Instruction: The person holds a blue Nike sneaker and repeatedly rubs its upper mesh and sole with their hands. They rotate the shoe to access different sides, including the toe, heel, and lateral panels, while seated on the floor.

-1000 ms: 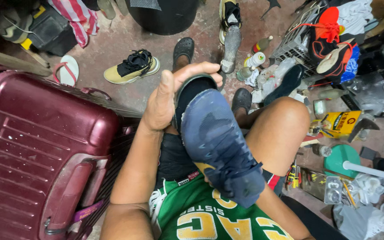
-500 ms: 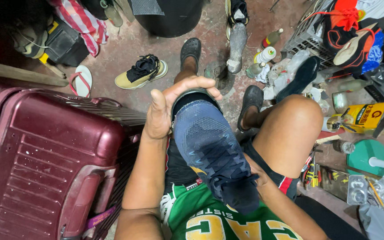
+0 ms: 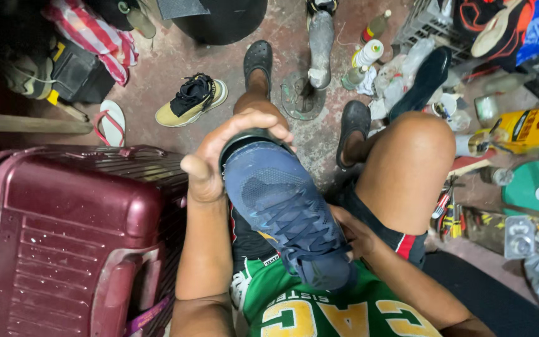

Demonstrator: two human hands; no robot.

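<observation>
Between both hands, blue sneaker (image 3: 285, 212), left hand (image 3: 219, 153) gripping toe

The person wears a green sleeveless jersey (image 3: 319, 306) with large yellow lettering edged in white, and dark black shorts (image 3: 400, 240) with a red and white stripe at the leg hem. Both forearms are bare, with no sleeves, watch or rings showing. Each foot sits in a dark rubber clog (image 3: 258, 59).
</observation>
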